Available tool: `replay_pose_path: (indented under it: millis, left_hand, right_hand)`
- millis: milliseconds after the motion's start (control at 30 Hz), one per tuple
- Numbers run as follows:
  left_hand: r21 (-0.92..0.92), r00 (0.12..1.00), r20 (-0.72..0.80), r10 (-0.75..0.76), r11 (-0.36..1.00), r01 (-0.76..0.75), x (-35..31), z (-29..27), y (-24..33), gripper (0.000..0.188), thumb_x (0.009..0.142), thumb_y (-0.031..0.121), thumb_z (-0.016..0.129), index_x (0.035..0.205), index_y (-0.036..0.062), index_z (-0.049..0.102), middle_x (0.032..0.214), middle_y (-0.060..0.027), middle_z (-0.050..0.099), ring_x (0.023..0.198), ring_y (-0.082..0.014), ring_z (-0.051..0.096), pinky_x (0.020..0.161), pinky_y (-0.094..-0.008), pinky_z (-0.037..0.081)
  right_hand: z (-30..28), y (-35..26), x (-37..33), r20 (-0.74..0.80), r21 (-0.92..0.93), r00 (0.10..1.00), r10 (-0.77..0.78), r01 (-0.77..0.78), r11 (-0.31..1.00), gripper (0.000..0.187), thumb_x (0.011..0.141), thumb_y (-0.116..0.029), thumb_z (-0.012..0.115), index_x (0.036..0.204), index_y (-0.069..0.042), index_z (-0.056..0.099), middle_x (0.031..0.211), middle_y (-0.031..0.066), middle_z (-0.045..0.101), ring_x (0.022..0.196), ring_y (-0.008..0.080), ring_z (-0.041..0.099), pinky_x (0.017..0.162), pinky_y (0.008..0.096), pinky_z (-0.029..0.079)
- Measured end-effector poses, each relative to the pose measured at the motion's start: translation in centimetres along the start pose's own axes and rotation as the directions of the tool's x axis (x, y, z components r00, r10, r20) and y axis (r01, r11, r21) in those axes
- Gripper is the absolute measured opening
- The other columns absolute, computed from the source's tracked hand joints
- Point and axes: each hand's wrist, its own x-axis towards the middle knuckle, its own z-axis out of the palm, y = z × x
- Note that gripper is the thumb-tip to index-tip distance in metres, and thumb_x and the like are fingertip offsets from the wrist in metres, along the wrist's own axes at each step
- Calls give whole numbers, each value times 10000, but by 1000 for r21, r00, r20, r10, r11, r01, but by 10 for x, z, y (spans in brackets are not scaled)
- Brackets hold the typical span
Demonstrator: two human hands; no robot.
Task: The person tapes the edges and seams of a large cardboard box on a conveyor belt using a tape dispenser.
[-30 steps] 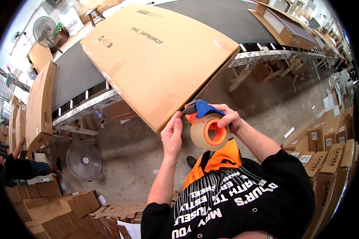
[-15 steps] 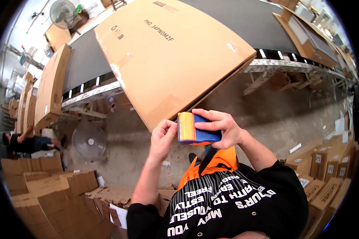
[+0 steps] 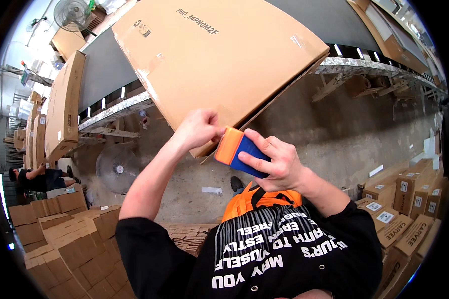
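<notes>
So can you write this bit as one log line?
left hand: pinching tape end | right hand: holding tape dispenser | cardboard box: on conveyor

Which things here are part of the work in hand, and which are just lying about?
In hand: tape dispenser in right hand; left hand at its front end; big carton on the conveyor.

Lying about: floor fan, stacked flat cartons, labelled boxes.

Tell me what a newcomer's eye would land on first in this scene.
First, the large flat cardboard box filling the upper middle, lying across the conveyor with a corner jutting toward the person. Just below that corner, the right hand grips an orange and blue tape dispenser, while the left hand pinches at its front edge. Stacks of folded cartons crowd the lower left.
</notes>
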Motion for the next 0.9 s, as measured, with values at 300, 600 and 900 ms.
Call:
replay_pose_path:
  millis: [300,600,900]
  left_hand:
    - [614,988,-148,35,787,64,28,-12,-28,333,744,274,786,901,21,636,905,-198,675,890,-320,660,768,-414,521]
    - [705,820,189,541,506,-497,-33,16,-103,1006,711,433,763,1454,-65,303,1559,-257,208,1465,-389,172,1213,-442,132]
    - [829,740,156,655,320,-458,-17,24,-122,730,809,317,702,1454,421,376,1456,-379,307,1342,-506,364,1118,-518,325]
  right_hand:
    - [71,-30,-21,6,-169,946,324,-319,933,639,500,-113,717,1134,-185,684,1361,189,520,692,274,580,600,357,539]
    - [83,-33,-19,-3,-195,925,380,-374,907,619,508,-144,731,1124,-190,695,1363,172,512,738,272,599,631,365,549]
    - [47,-74,-53,139,-326,897,419,-358,875,620,538,-153,729,1153,-153,651,1342,226,494,714,280,586,569,381,522]
